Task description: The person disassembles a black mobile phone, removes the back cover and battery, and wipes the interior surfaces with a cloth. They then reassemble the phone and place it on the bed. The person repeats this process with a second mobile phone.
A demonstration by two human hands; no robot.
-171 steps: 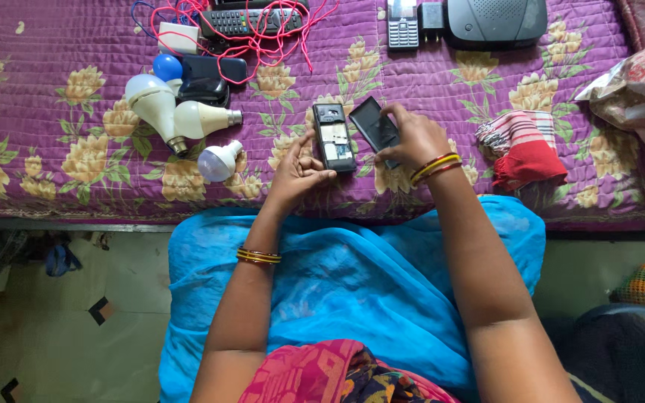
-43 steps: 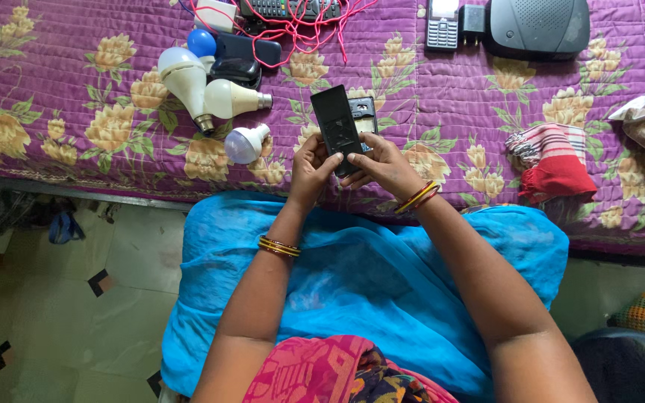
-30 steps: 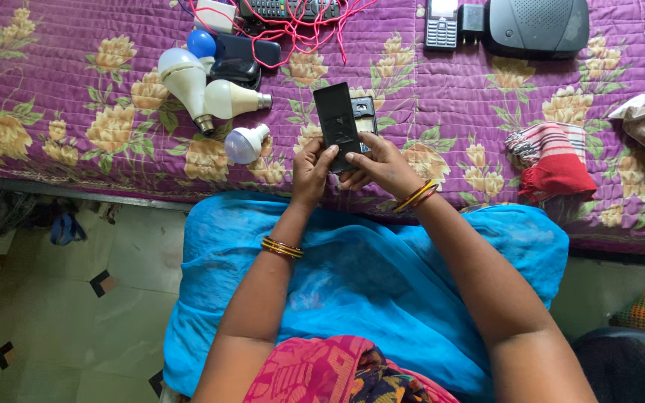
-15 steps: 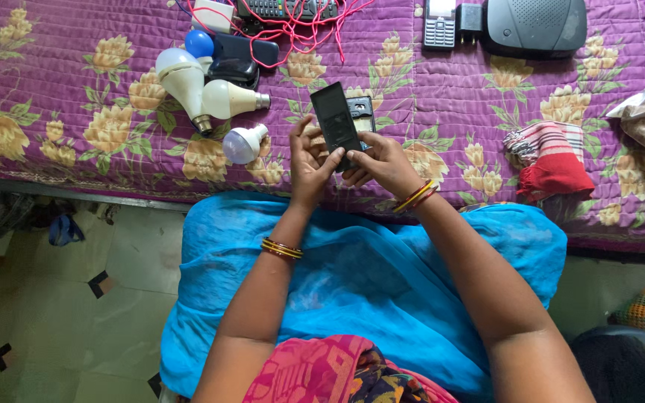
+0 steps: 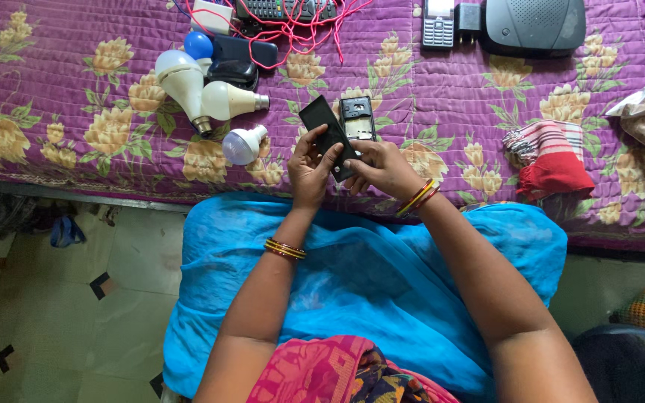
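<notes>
Small grey keypad phone (image 5: 437, 21) lies at the bed's far edge, its pale rectangular screen facing up. No packages, labels or signs visible.

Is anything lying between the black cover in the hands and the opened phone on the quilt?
Nothing visible does. Both the left hand and right hand hold the black cover right beside the opened phone; the bulbs lie off to the left.

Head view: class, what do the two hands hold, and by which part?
Both the left hand and right hand hold a black phone back cover by its lower end.
</notes>
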